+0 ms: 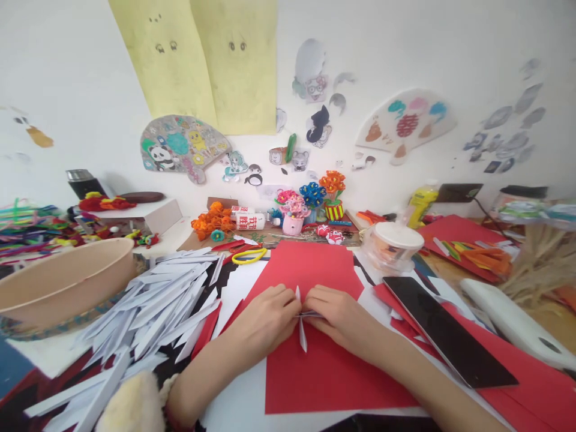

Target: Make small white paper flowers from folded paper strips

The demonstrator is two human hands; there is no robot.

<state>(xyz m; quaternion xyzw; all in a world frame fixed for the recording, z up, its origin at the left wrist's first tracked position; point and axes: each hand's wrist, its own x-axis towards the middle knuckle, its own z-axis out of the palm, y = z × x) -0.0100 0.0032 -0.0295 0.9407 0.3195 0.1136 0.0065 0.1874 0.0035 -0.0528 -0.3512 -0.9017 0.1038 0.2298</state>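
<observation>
My left hand [275,315] and my right hand [335,312] meet above a sheet of red paper [333,384]. Between them is a small piece of folded white paper [303,336], with pointed ends sticking up and down. The fingers of both hands are closed on it, pinching it from either side; my fingers hide its middle. To the left of my left hand lies a heap of folded white paper strips [148,300]. A dark phone or tablet [445,330] rests on red paper to the right of my right arm.
Yellow-handled scissors [249,257] lie behind the heap. A beige basin [67,276] stands at the left. Along the wall are pipe-cleaner flowers [312,195], a lidded plastic tub [398,240] and a yellow bottle [423,204]. A white power bank-like case [517,324] lies far right.
</observation>
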